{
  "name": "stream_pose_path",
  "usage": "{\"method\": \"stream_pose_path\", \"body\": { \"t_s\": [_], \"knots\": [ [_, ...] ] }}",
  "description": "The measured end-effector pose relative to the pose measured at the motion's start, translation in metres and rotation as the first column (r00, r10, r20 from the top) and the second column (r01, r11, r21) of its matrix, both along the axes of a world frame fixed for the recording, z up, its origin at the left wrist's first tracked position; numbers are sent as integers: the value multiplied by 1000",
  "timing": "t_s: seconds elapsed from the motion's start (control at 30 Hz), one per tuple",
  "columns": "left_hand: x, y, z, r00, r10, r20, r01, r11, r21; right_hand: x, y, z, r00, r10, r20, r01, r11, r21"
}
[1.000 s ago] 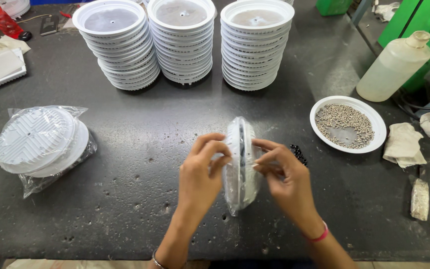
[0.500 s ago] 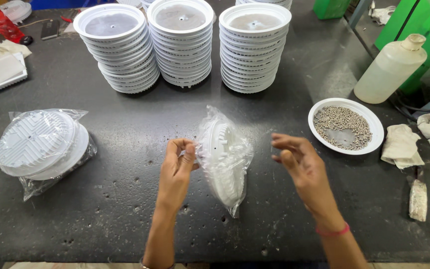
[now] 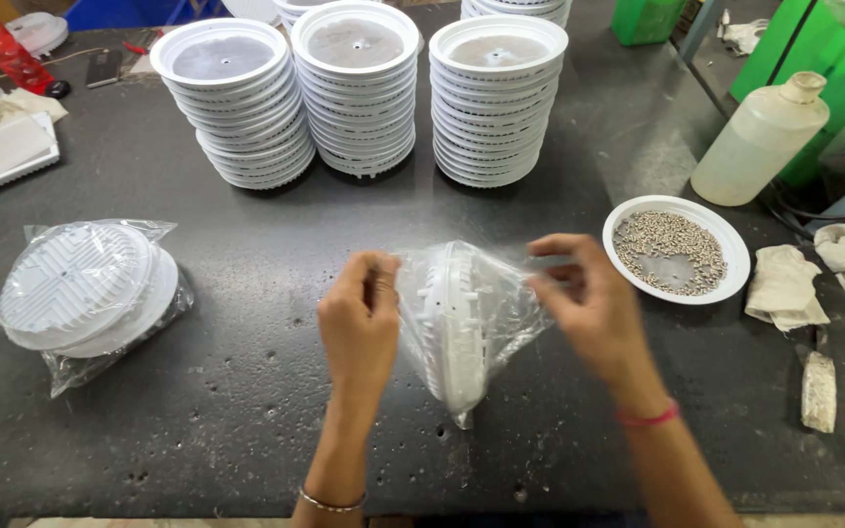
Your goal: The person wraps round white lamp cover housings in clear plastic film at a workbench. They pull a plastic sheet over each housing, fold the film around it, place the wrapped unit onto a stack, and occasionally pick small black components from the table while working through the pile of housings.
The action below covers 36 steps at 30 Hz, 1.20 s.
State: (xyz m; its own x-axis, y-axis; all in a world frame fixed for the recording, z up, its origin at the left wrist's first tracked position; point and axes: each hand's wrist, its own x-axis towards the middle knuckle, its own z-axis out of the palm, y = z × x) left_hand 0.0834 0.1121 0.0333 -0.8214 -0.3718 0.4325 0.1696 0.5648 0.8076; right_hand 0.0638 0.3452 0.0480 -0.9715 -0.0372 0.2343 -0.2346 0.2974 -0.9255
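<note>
**Both hands on the bagged disc**

While you hold it above the dark worktop (image 3: 246, 420), the clear plastic bag (image 3: 501, 313) sits between your two hands, with a white round ribbed disc (image 3: 457, 328) standing on edge inside it. Your left hand (image 3: 359, 328) is closed on the bag's left side, fingers curled against the plastic beside the disc. Your right hand (image 3: 589, 303) pinches the bag's upper right edge between thumb and fingertips, pulling the film taut. The bag's lower tip hangs just above the table surface; whether it touches is hard to tell.

To your left lies a second bagged pack of white discs (image 3: 85, 293), flat on the table, well apart from your hands. Behind the bag stand three tall stacks of white round lids (image 3: 359, 93), side by side. To your right, a white plate of small grey pellets (image 3: 675, 249) rests near your right hand, with a pale plastic bottle (image 3: 760, 142) behind it and crumpled cloth rags (image 3: 784, 288) just beside the plate.
</note>
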Motion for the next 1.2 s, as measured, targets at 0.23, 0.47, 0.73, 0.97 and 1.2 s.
{"method": "stream_pose_path", "body": {
  "t_s": [0.23,0.47,0.73,0.97,1.2],
  "knots": [
    [-1,12,25,975,-52,-218,50,999,-15,24,19,6,851,-99,-515,251,939,234],
    [6,25,30,968,-195,-159,175,976,-132,30,-23,-19,938,201,-282,-173,978,120],
    [4,51,5,964,-244,-108,229,963,-139,39,14,-75,641,679,358,-505,724,-470],
    [5,79,-14,886,-463,-35,458,883,-100,32,35,-102,842,87,533,-150,986,76],
    [-30,-18,-42,995,-7,103,8,1000,-16,11,38,-134,932,94,350,-144,982,120]
  ]
}}
